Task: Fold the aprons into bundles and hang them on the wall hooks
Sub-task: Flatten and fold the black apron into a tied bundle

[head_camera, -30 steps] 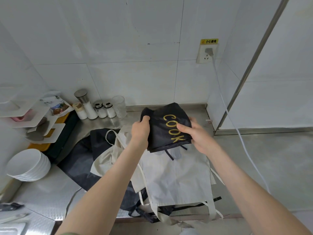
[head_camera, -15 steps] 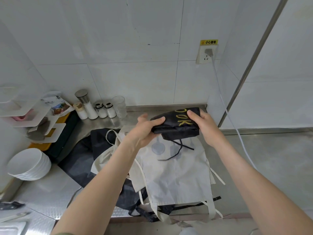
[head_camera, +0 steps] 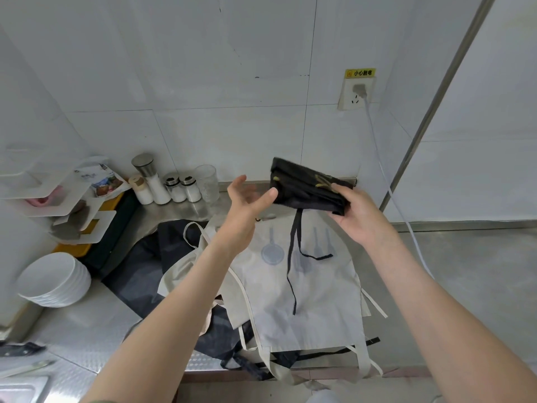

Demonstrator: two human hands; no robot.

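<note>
A black apron (head_camera: 302, 187) with gold lettering is folded into a flat bundle and held above the counter. My right hand (head_camera: 353, 213) grips its right end, thumb on top. Its black ties (head_camera: 293, 257) hang down loose over the aprons below. My left hand (head_camera: 247, 199) is off the bundle, palm up with fingers spread, its thumb tip close to the bundle's left edge. Beneath lies a cream apron (head_camera: 305, 289) with grey utensil prints, spread flat over a dark navy apron (head_camera: 151, 269). No wall hooks are in view.
The steel counter (head_camera: 465, 271) runs along a tiled wall. Salt and spice jars (head_camera: 162, 184) and a glass stand at the back. A stack of white bowls (head_camera: 55, 280) sits at left under a white rack (head_camera: 58, 199). A white cable (head_camera: 386, 181) hangs from the socket.
The bundle was folded once more and lifted higher and to the right. My left hand let go of it and opened; my right hand alone holds it now, ties dangling.
</note>
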